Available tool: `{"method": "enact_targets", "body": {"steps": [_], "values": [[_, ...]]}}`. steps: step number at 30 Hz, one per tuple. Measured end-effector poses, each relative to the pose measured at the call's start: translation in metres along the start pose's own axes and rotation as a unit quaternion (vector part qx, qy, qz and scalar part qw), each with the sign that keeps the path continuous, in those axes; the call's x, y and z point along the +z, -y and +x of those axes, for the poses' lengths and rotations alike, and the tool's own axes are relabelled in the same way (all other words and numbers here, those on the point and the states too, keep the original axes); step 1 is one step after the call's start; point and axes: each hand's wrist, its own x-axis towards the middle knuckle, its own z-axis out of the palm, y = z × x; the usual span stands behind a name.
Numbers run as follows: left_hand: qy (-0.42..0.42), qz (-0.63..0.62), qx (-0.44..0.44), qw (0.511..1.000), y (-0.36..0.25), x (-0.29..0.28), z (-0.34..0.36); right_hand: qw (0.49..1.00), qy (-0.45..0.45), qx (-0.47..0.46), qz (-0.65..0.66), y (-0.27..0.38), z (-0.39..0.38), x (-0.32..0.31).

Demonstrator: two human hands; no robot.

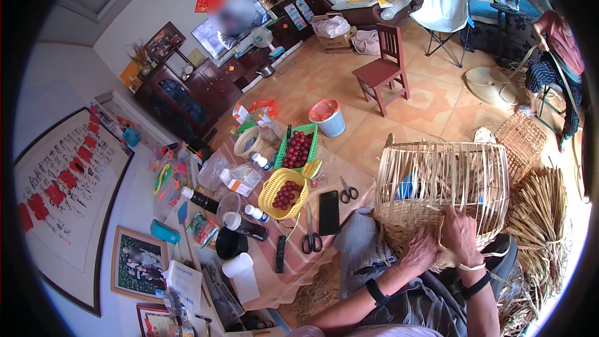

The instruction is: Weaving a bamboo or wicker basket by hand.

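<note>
A half-woven wicker basket (390, 232) rests on my lap, its lower part a tight weave and its upper part open upright slats. My left hand (422, 251) lies on the near side of the weave, fingers bent and pressed against the basket. Just right of it, my right hand (460, 237) is closed, pinching a pale flat weaving strip at the basket wall. The strip's loose end (472, 268) crosses near my right wrist. Parts of both hands' fingertips are hidden. Something blue shows through the slats.
Bundled dry strips (538, 212) stand right of the basket. Left is a table with scissors (311, 238), a black phone (329, 212), a yellow fruit basket (267, 200) and bottles. A waste bin (329, 123) and wooden chair (382, 75) stand beyond. Another person (558, 68) sits far right, holding strips.
</note>
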Motion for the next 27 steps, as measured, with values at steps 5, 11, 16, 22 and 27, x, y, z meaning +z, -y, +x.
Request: {"method": "enact_targets", "body": {"steps": [5,11,16,22,27], "values": [[-0.005,-0.052,0.036,0.998,0.004,-0.012,0.004,0.977,-0.012,0.093,0.19,-0.011,-0.028,-0.015],[0.062,-0.153,0.027,0.986,0.012,-0.034,0.016,0.765,0.033,0.266,0.586,-0.063,-0.04,-0.053],[-0.021,-0.208,-0.031,0.977,0.001,-0.03,0.021,0.767,0.046,0.381,0.514,-0.019,-0.092,-0.028],[0.037,-0.143,0.022,0.989,0.009,-0.04,0.023,0.8,0.097,0.377,0.456,-0.044,-0.114,-0.061],[0.125,-0.202,0.02,0.971,0.011,-0.07,0.031,0.618,-0.075,0.351,0.699,-0.076,-0.1,-0.065]]}}
